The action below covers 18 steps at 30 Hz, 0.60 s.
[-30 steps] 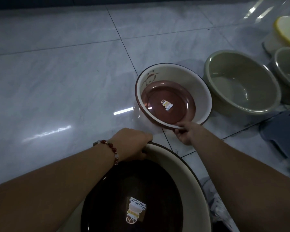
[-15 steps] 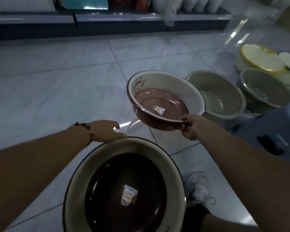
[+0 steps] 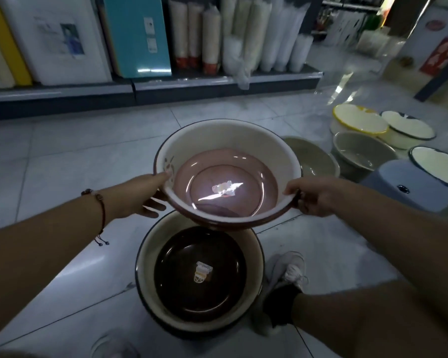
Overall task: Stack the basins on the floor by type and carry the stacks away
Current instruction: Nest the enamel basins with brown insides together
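I hold a cream basin with a brown rim and pink bottom [image 3: 233,140] in the air with both hands. My left hand [image 3: 140,195] grips its left rim, my right hand [image 3: 313,195] its right rim. Directly below it on the floor sits a matching cream basin with a dark brown bottom and a sticker [image 3: 199,277]. Two grey-green basins [image 3: 311,156] [image 3: 360,153] rest on the floor to the right. Behind them are a yellow-rimmed white basin [image 3: 357,120] and dark-rimmed white ones [image 3: 406,125] [image 3: 437,164].
A blue-grey stool [image 3: 411,187] stands at the right, partly under a white basin. My shoe [image 3: 287,275] is beside the floor basin. A low shelf [image 3: 150,86] with boxes and stacked cups runs along the back. Tiled floor [image 3: 62,156] spreads left.
The pink-bottomed basin has risen and come over the dark-bottomed one. My left hand left the floor basin's rim and took the lifted basin's left rim. The view tilted up.
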{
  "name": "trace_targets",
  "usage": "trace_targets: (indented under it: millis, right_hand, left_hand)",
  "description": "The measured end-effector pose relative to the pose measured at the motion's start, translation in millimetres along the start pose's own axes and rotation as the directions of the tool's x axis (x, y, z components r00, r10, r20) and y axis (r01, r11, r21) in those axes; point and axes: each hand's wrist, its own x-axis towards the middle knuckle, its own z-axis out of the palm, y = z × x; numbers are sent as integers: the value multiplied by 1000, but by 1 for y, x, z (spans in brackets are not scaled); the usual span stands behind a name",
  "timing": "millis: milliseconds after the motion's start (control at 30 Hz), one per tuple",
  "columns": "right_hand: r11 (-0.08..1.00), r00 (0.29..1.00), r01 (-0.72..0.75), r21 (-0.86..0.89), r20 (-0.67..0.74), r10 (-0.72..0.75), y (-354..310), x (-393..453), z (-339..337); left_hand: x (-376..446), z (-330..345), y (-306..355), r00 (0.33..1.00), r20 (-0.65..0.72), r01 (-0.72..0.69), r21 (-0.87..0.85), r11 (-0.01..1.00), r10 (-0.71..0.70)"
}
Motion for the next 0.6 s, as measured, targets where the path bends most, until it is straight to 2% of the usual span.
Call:
trace_targets:
  millis: [133,267,467,600]
  right_hand:
    - [998,995,-15,-57,99,20,28,-44,8]
    - [996,994,25,-80,111,-16,62,-63,17]
    - [991,989,115,-65,-84,-120,101,-42,41]
    - [972,966,189,-141,-150,-210,125,-17,52]
  left_hand:
    - [-39,1,-15,993,-120,-4,-221,975,-23]
    - [-62,3,-43,984,-142,69,-242,968,-105]
    - [-76,18,-86,978,-123,132,-257,957,-168]
    - [-79,37,-99,980,-107,128,-310,942,-168]
